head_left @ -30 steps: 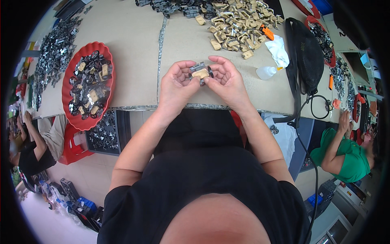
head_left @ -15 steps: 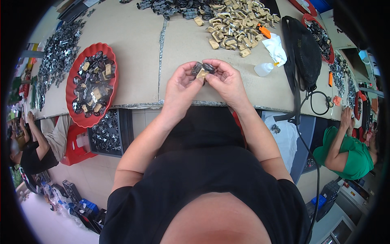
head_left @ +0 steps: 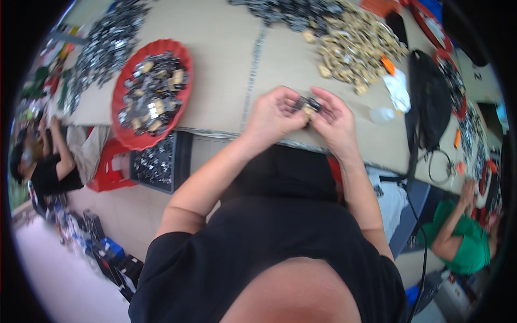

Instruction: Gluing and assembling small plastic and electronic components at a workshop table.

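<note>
Above the table's near edge, both my hands hold a small black-and-tan part (head_left: 308, 106) between the fingertips. My left hand (head_left: 273, 114) is closed on its left end with the thumb and fingers. My right hand (head_left: 335, 119) grips the right end, its thumb pressed near the tan piece. Blur hides the part's finer detail. Beyond the hands lies a heap of tan pieces with metallic bits (head_left: 358, 46). To the left stands a red scalloped basin (head_left: 119, 114) of mixed black, silver and tan parts.
Black parts (head_left: 296, 13) lie at the far side, and a dark heap (head_left: 107, 43) at far left. Right of my hands are a white bottle (head_left: 381, 114), white cloth (head_left: 397, 91), orange tool (head_left: 388, 64) and black bag (head_left: 431, 102). A grey bin (head_left: 182, 161) sits below the table; co-workers sit at both sides.
The whole view has shifted and tilted, so the table's things appear farther right and the basin closer in. My hands still hold the part, with the fingers slightly more spread around it.
</note>
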`<state>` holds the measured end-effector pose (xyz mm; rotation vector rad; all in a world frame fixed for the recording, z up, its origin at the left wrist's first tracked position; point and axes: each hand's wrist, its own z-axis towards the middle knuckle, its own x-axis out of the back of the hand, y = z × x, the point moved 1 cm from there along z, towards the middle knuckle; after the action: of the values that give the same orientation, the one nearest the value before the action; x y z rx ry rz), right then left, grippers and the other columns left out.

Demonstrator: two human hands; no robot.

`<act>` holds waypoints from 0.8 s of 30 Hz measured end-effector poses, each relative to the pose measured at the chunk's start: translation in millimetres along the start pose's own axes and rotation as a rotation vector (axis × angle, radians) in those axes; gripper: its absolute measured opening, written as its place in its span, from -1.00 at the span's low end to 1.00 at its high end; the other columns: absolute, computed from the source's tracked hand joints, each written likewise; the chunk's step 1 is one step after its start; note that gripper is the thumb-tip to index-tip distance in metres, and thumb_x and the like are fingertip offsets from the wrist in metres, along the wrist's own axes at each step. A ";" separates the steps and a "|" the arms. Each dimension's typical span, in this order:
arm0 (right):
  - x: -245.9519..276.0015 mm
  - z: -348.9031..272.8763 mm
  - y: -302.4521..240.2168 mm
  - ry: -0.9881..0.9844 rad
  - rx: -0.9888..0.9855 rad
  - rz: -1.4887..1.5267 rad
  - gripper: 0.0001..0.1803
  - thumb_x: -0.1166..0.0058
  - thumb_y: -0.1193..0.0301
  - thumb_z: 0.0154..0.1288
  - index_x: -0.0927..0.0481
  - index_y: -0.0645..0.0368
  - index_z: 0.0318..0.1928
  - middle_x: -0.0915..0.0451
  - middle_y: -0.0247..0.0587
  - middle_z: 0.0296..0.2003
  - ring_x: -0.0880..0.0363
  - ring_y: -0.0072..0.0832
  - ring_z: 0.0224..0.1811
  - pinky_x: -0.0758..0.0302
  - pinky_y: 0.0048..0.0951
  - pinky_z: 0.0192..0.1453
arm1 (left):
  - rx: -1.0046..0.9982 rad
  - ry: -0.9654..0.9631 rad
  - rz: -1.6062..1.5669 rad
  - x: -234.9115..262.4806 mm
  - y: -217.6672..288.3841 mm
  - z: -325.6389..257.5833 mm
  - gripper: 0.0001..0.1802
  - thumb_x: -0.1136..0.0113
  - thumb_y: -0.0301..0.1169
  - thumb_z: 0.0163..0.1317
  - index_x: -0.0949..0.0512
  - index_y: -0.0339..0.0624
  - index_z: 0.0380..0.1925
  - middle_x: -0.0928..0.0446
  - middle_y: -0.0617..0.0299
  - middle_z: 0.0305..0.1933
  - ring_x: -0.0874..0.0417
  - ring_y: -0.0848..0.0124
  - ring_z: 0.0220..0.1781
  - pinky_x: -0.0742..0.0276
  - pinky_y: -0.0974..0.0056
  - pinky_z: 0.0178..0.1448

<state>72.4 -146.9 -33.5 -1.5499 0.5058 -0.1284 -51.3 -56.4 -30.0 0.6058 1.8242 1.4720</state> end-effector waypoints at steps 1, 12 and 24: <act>-1.3 -1.9 0.3 0.009 0.005 0.006 -0.48 -0.04 0.65 0.07 -0.30 0.36 0.10 -0.47 -0.26 -0.19 -0.43 -0.69 -0.25 -0.39 -0.66 -0.10 | -0.025 -0.009 -0.010 0.7 0.0 0.1 -0.72 -0.19 -0.61 0.04 -0.39 -0.34 -0.22 -0.50 0.19 -0.28 -0.53 0.57 -0.26 -0.50 0.47 -0.15; 0.9 -0.6 5.6 -0.015 0.091 0.112 -0.61 -0.03 0.61 0.16 -0.35 0.35 0.03 -0.47 -0.26 -0.19 -0.40 -0.66 -0.16 -0.39 -0.64 -0.03 | -0.614 0.901 1.319 130.9 89.7 -39.7 -0.73 -0.20 -0.56 -0.06 -0.53 -0.27 -0.27 -0.53 0.12 -0.29 -0.55 0.29 -0.30 -0.47 0.30 -0.20; 40.1 -46.5 -2.8 0.553 0.441 -0.271 -0.78 -0.02 0.60 0.17 -0.35 0.27 -0.16 -0.40 -0.30 -0.29 -0.37 -0.62 -0.24 -0.35 -0.58 -0.14 | -0.288 0.165 1.042 -17.1 22.5 67.7 -0.53 -0.31 -0.33 -0.07 -0.43 -0.32 -0.16 -0.47 -0.01 -0.21 -0.49 0.16 -0.12 -0.41 0.18 -0.04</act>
<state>90.9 -205.4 -37.3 -1.1284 0.6427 -0.8387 9.8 -20.3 -11.3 1.4376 1.3729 2.4436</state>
